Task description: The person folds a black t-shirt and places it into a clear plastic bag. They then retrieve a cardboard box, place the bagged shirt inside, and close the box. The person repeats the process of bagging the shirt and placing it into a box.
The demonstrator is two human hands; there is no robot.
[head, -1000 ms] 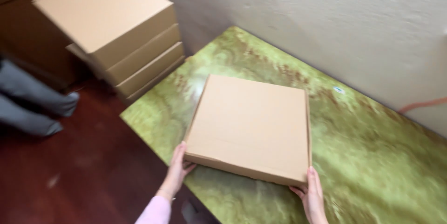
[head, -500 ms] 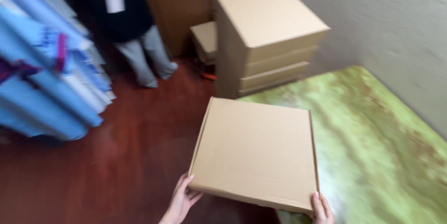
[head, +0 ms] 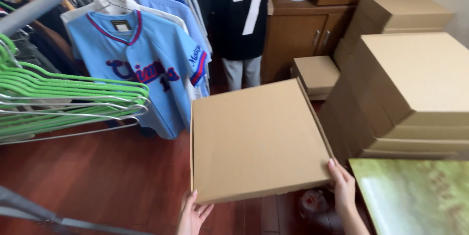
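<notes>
A flat square cardboard box point(head: 256, 140) fills the middle of the view, held level in the air above the dark red wooden floor point(head: 97, 181), its broad plain top facing up and one corner turned away from the person. The left hand point(head: 192, 215) comes up from the bottom edge and supports the near left corner from beneath, palm up, fingers point(head: 194, 197) spread and pressed against the underside and edge of the box. The right hand point(head: 344, 188) reaches up along the near right corner, wrist straight, fingers point(head: 333, 165) closed together on the box's side edge, clamping it.

To the right stands a tall stack of similar cardboard boxes point(head: 415, 88), just beside the held box, with another stack point(head: 400, 13) behind it and a small box point(head: 317, 73) low between the stacks and a brown wooden cabinet point(head: 298, 40). The corner of a green marbled counter point(head: 415, 196) shows at lower right, close to the right hand but apart from the box. A dark rounded object on the floor below the box is too hidden to identify.

On the left, a rack carries a light blue baseball jersey point(head: 146, 69) with red and navy trim and a row of bright green hangers point(head: 63, 98). A person in a black jersey point(head: 239, 10) and grey trousers stands at the back beside the cabinet.
</notes>
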